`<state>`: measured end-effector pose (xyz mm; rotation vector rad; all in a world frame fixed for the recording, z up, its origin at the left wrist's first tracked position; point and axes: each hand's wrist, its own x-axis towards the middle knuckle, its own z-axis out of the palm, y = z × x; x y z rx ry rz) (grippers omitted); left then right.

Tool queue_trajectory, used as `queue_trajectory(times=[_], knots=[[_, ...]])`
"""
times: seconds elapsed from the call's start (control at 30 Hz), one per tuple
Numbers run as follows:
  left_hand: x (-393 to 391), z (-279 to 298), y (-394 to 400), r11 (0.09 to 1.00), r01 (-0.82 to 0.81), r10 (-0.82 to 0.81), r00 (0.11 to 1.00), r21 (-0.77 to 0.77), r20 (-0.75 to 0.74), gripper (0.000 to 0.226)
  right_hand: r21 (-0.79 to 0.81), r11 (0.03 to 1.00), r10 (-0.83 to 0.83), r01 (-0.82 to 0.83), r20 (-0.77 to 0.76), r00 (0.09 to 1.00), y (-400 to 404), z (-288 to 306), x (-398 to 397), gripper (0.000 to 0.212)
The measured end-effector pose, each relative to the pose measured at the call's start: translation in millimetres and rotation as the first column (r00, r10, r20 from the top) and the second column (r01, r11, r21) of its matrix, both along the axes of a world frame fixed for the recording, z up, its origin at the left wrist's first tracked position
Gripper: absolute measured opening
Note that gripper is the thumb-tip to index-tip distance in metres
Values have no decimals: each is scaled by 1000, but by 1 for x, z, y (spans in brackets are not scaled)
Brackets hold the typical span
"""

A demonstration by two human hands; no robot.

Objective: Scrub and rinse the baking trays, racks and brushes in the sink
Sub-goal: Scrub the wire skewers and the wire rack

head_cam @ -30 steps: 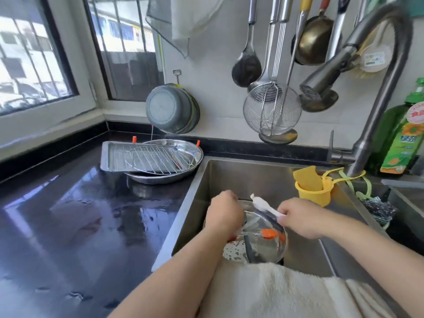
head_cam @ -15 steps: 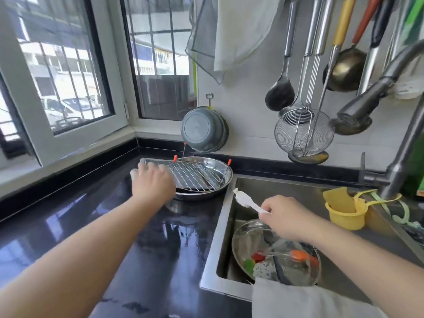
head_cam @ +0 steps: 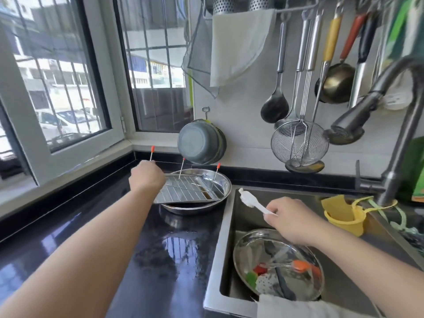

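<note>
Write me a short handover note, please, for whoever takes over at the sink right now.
Left hand grips the wire rack and tilts it up off the rectangular tray, its orange-tipped legs in the air.
Right hand holds the white brush above the sink.
The tray lies in a round pan on the counter, with brown liquid at one end.
A second round pan sits in the sink with small utensils in it.
The tap is not running.
Done: I cannot tell what is already clean.
Left: bring the rack to the sink, scrub and rinse it, then the tray and pan.
</note>
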<state>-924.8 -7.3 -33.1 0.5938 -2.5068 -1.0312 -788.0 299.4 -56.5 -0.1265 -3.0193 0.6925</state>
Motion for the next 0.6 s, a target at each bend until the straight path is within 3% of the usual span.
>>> queue_trajectory(times=[0.1,0.23,0.37,0.47,0.6], knots=[[18,6,-18,966,-53,64,997,254,-35,38,-16,1000,-1,1,-6,1000,2,3,5,29],[53,12,-24,783,72,43,985,618,-169,41,-3,1000,6,-6,-21,1000,9,10,17,30],[119,13,-2,785,57,21,993,617,-119,29,38,999,-19,21,-40,999,37,15,27,26],[142,2,31,666,166,-88,986,728,-145,25,14,996,-85,85,-31,996,72,11,30,25],[137,-19,99,570,253,-138,967,782,-212,15,-143,978,-158,152,-35,987,115,2,32,31]])
